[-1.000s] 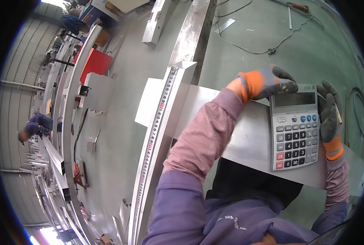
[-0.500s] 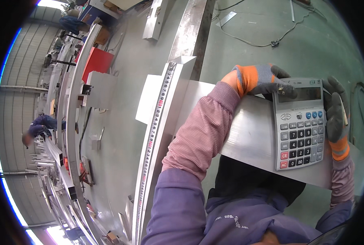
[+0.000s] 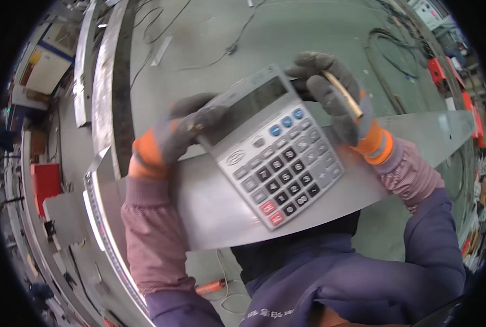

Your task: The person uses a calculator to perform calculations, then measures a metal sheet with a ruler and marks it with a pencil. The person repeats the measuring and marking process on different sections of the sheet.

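A large grey desk calculator (image 3: 300, 144) is held up at a tilt over a shiny metal sheet (image 3: 210, 212), its keys towards me. My left hand (image 3: 185, 128), in a grey glove with an orange cuff, grips the calculator's upper left corner, the thumb lying over the edge of the display. On the other side my right hand (image 3: 335, 109), gloved alike, is closed at the upper right edge; some of its fingers are hidden behind the calculator. A thin tan pencil-like stick (image 3: 342, 94) is pinched between that hand's fingers.
Left of my forearm runs a long metal profile with a measuring tape (image 3: 112, 248) along it. A steel beam (image 3: 109, 71) stands beyond. Cables (image 3: 207, 65) lie on the green floor. At the left is a red box (image 3: 45, 188); below, an orange-handled tool (image 3: 210, 287).
The view has swung to the right. The calculator now sits further left in the picture and leans to the left, still between both hands. The stick shows more fully.
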Tool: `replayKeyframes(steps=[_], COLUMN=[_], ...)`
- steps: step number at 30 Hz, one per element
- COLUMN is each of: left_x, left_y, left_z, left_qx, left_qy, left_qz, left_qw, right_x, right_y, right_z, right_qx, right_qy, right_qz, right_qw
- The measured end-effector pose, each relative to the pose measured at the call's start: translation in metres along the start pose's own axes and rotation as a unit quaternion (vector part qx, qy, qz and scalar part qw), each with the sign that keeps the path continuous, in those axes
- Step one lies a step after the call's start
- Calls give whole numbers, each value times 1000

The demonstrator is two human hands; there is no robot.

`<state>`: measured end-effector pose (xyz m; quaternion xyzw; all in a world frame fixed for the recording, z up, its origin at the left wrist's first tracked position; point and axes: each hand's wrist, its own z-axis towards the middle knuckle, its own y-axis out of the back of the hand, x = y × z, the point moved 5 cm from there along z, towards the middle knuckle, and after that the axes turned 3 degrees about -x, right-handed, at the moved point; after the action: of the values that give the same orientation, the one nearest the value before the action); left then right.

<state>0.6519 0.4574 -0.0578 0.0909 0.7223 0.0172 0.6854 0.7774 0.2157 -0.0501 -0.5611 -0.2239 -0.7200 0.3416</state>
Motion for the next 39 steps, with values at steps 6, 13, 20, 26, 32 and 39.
replayKeyframes(steps=[6, 13, 20, 26, 32, 39], left_x=[-16, 7, 5, 6, 0, -4], left_y=[-8, -2, 8, 20, 13, 19], left_z=[9, 3, 0, -3, -2, -8], left_qx=[-54, -80, -97, -109, -99, -74], left_qy=[104, 110, 66, 64, 54, 1], left_qz=[21, -118, -35, 11, -11, 28], left_qw=[993, 984, 992, 992, 994, 997], right_x=[28, 62, 71, 61, 57, 73], right_y=[18, -9, -16, -23, -29, -44], right_z=[-7, -28, -37, -41, -42, -43], right_qx=[-9, 121, 226, 245, 254, 282], right_qy=[36, 148, 238, 248, 228, 231], right_qz=[-77, -95, -264, -317, -313, -305], right_qw=[996, 977, 907, 882, 886, 880])
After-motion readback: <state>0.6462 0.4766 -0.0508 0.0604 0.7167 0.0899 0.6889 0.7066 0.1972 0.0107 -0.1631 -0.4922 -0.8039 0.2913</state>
